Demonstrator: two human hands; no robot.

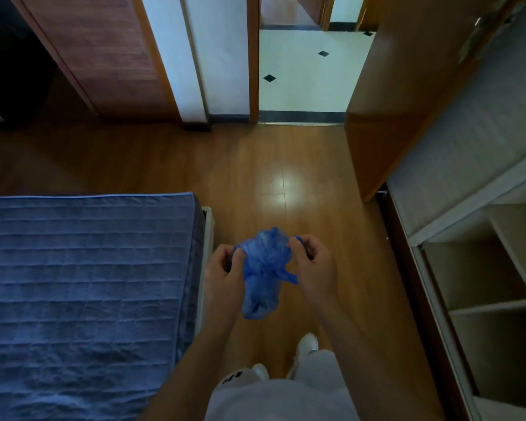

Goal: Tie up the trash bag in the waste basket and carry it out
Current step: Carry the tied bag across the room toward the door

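1. The blue trash bag (263, 275) is out of the waste basket, which is not in view. It hangs in the air between the two hands, above the wooden floor (280, 165), just beside the foot corner of the bed (88, 268).

2. The left hand (223, 275) has its fingers (237, 253) curled closed on one gathered ear of the bag's mouth. The right hand (312, 262) also has its fingers (295, 243) closed, pinching the other ear. The two ears are pulled apart to the sides, and the neck of the bag is bunched between them.

3. I judge that the step in hand is the tying: a knot seems to be pulled tight. I cannot tell if the knot is already complete, because the crumpled plastic hides it.

4. The bag looks small and light, and its bottom sags only a little.

5. The next move, in my judgement, calls for a firm last pull on both ears, then taking the bag in one hand and walking to the open doorway (301, 74) ahead, between the bed and the wardrobe (483, 268) at the right.

6. A small dark mark shows on the white clothing (233, 378) near the lower edge, but it is too blurred to read. No brand or label is visible on the bag.
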